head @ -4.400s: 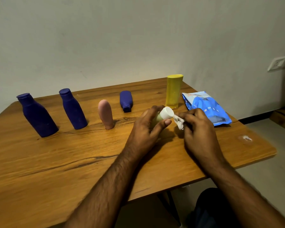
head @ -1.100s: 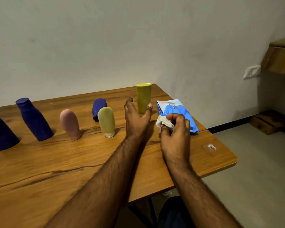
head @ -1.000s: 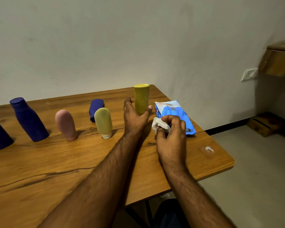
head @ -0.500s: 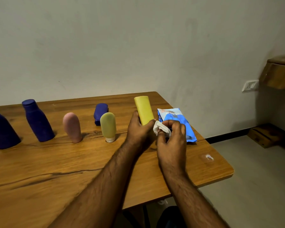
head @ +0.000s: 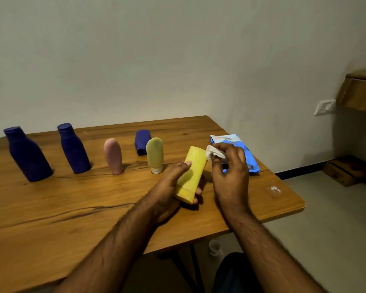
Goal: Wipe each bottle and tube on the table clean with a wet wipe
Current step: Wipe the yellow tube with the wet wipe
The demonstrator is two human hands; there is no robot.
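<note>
Two hands were engaged at the lower centre of the frame. The left hand point(head: 169, 191) gripped the yellow bottle point(head: 191, 174), fingers curled under its near end and thumb laid along its upper side, holding it tilted above the table point(head: 72, 218) with its far end pointing up and away. The right hand point(head: 230, 172) pinched a crumpled wet wipe point(head: 215, 154) between thumb and fingertips, the wipe touching or just beside the far end of the bottle.

Five other containers stood or lay across the middle of the frame: two dark blue bottles point(head: 28, 157) point(head: 74, 149) upright at the left, a pink tube point(head: 113, 156) and a green tube point(head: 154, 154) standing on their caps at centre, and a small dark blue bottle point(head: 142, 141) lying on its side behind the green tube. The blue wipe pack point(head: 241, 149) lay at centre right, partly behind the right hand.

Probable faults from this state:

1. Slip. A wet surface would reduce friction; the bottle, held only near one end, could slide out of the left hand and drop onto the table.
2. Knock-over. The green tube stood just beside the left hand on a narrow cap; a sideways stroke could topple it.
3. Incomplete coverage. The area under the left fingers would stay unwiped unless the bottle was turned or regripped.
4. Wipe loss. A small bunched wipe held by a pinch could be dragged free by a firm stroke.
</note>
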